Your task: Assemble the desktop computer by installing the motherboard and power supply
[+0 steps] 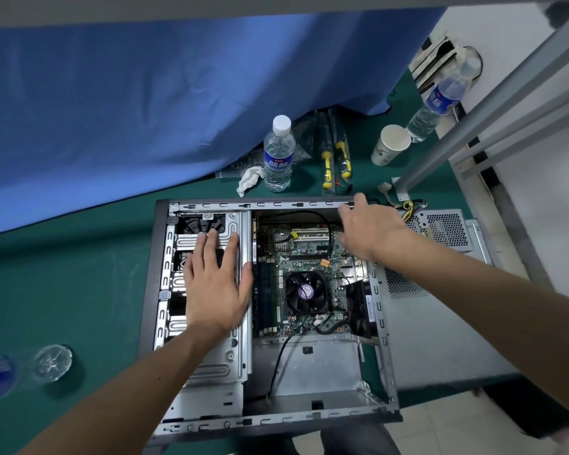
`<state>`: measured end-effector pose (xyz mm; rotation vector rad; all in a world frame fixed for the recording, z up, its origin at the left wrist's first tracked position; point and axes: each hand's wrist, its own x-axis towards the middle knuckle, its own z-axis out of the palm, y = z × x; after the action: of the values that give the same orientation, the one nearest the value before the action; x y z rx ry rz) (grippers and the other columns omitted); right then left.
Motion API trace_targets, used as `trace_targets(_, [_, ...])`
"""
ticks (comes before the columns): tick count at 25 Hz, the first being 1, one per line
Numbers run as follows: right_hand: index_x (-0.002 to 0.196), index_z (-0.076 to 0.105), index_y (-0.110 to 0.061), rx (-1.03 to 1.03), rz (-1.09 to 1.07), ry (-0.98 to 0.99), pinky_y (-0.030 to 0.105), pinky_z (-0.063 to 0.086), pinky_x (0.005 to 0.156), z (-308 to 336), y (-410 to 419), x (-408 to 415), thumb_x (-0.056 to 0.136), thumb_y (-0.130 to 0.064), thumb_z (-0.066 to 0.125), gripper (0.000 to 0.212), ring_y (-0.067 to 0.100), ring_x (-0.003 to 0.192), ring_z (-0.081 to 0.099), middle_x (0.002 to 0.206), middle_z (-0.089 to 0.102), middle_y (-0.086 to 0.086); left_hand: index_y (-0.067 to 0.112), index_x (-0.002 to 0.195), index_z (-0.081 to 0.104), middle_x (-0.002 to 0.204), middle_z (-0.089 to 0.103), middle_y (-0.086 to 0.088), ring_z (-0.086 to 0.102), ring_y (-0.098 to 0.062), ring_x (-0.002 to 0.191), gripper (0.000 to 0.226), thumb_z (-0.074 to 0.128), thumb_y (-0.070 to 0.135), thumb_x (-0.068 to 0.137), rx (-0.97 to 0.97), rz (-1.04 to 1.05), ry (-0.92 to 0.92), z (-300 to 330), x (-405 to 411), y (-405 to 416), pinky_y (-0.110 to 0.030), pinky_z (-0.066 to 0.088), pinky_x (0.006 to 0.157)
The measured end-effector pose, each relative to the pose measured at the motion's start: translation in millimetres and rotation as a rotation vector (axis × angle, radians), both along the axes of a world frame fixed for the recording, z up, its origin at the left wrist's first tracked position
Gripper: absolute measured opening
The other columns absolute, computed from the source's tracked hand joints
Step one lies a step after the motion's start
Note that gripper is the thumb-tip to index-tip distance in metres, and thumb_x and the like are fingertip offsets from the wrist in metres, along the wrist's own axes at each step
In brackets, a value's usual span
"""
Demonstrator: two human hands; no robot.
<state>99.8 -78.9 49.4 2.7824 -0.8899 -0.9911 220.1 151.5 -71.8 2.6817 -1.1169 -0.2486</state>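
Both hands are on the open case [151, 290]. Our left hand [212, 284] lies flat, fingers straight and spread, pressing on the metal drive cage [235, 353]. Our right hand [365, 228] reaches over the far right corner, fingers loosely bent with the tips at the top rim; whether they grip the rim or only touch it we cannot tell.

We see the motherboard [296, 254] lying inside the case, its fan [305, 292] near the middle. The power supply [440, 229] sits outside the case, just beside its right wall, yellow cables [406, 208] trailing behind it.

We judge the board is being settled or the case steadied before the supply goes in. To do it well, we should keep the left palm holding the case still, check the board sits level on its mounts, and clear the loose black cable [281, 359] out of the empty bay at the near side. The water bottle [278, 156] stands close behind the case, so we should avoid sweeping an elbow there.
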Motion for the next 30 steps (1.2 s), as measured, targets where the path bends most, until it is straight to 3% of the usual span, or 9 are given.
trace_targets(4, [0.133, 0.043, -0.017, 0.064, 0.127, -0.022, 0.034, 0.042, 0.050, 1, 2, 1, 0.088, 0.004, 0.050, 0.050, 0.025, 0.068, 0.053, 0.120, 0.046, 0.017, 0.032, 0.154, 0.017, 0.160, 0.016, -0.007, 0.002, -0.022, 0.150, 0.060, 0.015, 0.058, 0.100, 0.005, -0.001, -0.014, -3, 0, 1, -0.049, 0.009, 0.118])
trace_targets(8, [0.120, 0.055, -0.012, -0.175, 0.129, 0.001, 0.030, 0.041, 0.055, -7, 12, 2, 0.107, -0.029, 0.037, 0.028, 0.024, 0.081, 0.061, 0.075, 0.045, 0.000, 0.031, 0.153, 0.020, 0.160, 0.018, -0.008, 0.003, -0.022, 0.150, 0.060, 0.016, 0.058, 0.100, -0.010, -0.002, -0.007, -2, 0, 0, -0.051, 0.013, 0.118])
trace_targets(12, [0.135, 0.041, -0.013, 0.036, 0.032, 0.025, 0.038, 0.049, 0.065, -5, 0, 4, 0.103, -0.024, 0.043, 0.034, 0.031, 0.097, 0.055, 0.135, 0.038, 0.015, 0.031, 0.153, 0.020, 0.160, 0.018, -0.008, 0.003, -0.022, 0.150, 0.061, 0.015, 0.058, 0.099, -0.009, 0.004, -0.004, -1, 0, 1, -0.052, 0.014, 0.119])
trace_targets(15, [0.132, 0.046, -0.017, 0.122, 0.157, -0.024, 0.035, 0.046, 0.060, -2, -5, 2, 0.094, -0.003, 0.050, 0.041, 0.026, 0.081, 0.053, 0.121, 0.046, 0.012, 0.030, 0.153, 0.021, 0.160, 0.019, -0.009, 0.003, -0.023, 0.150, 0.060, 0.017, 0.057, 0.099, -0.009, 0.003, -0.004, -1, 0, 1, -0.052, 0.016, 0.118])
trace_targets(18, [0.116, 0.056, -0.012, -0.074, 0.157, -0.044, 0.036, 0.055, 0.065, -5, 2, -2, 0.106, -0.028, 0.038, 0.026, 0.024, 0.077, 0.060, 0.091, 0.057, 0.005, 0.030, 0.153, 0.022, 0.159, 0.020, -0.009, 0.004, -0.023, 0.150, 0.061, 0.017, 0.057, 0.099, -0.012, 0.002, -0.001, 0, -1, 1, -0.052, 0.016, 0.119])
trace_targets(23, [0.134, 0.045, -0.013, 0.109, 0.051, -0.008, 0.039, 0.051, 0.067, -3, -9, 0, 0.103, -0.028, 0.044, 0.034, 0.029, 0.083, 0.057, 0.136, 0.037, 0.017, 0.031, 0.154, 0.019, 0.160, 0.017, -0.008, 0.003, -0.023, 0.150, 0.061, 0.015, 0.057, 0.100, 0.003, 0.000, 0.000, -1, 0, 1, -0.051, 0.013, 0.119])
trace_targets(25, [0.131, 0.050, -0.020, 0.176, 0.113, -0.056, 0.038, 0.050, 0.065, -1, -13, -2, 0.099, -0.015, 0.050, 0.033, 0.024, 0.075, 0.051, 0.126, 0.044, 0.013, 0.030, 0.154, 0.020, 0.160, 0.017, -0.009, 0.003, -0.023, 0.150, 0.061, 0.016, 0.057, 0.100, 0.001, 0.002, 0.002, -1, 0, 1, -0.051, 0.014, 0.119])
trace_targets(27, [0.116, 0.059, -0.016, 0.049, 0.148, -0.114, 0.035, 0.049, 0.062, -4, -11, -8, 0.104, -0.024, 0.043, 0.021, 0.022, 0.071, 0.048, 0.102, 0.054, 0.007, 0.030, 0.154, 0.020, 0.160, 0.018, -0.009, 0.003, -0.023, 0.150, 0.061, 0.017, 0.057, 0.100, 0.008, -0.001, 0.001, 0, 0, 1, -0.051, 0.013, 0.119])
trace_targets(30, [0.111, 0.057, -0.011, -0.040, 0.071, -0.116, 0.036, 0.054, 0.066, -10, -6, -14, 0.106, -0.043, 0.026, 0.045, 0.023, 0.072, 0.056, 0.091, 0.056, 0.005, 0.030, 0.154, 0.021, 0.160, 0.018, -0.009, 0.003, -0.023, 0.150, 0.061, 0.016, 0.057, 0.099, 0.007, 0.001, 0.005, 1, -1, 1, -0.051, 0.013, 0.119])
